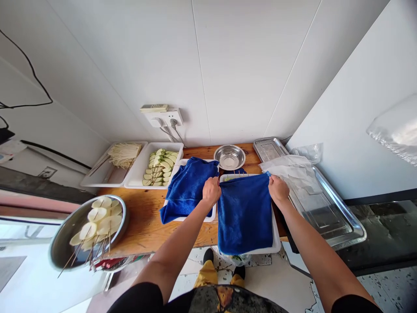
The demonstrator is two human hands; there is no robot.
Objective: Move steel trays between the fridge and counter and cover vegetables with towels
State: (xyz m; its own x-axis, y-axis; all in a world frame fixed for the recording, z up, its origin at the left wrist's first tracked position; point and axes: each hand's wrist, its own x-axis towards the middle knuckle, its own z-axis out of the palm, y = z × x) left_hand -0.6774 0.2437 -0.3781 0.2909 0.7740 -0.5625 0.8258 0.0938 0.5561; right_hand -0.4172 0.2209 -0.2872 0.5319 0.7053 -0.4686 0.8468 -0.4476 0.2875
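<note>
A blue towel [245,215] is stretched between my two hands over a white tray [276,234] at the front right. My left hand [211,190] is closed on its upper left corner, and my right hand [278,189] pinches the upper right corner. Along the far rim of that tray a thin strip of something pale green shows; the towel hides the rest. Just left of it, a second blue towel [190,187] lies rumpled over another white tray [213,214], covering what is inside.
On the wooden table [140,217] stand a tray of skewered green slices [159,167], a tray with enoki mushrooms [125,155] and a steel bowl [230,157]. A basin [55,248] of skewered pale slices sits at the left edge. Metal trays [353,224] lie at right under plastic film [293,171].
</note>
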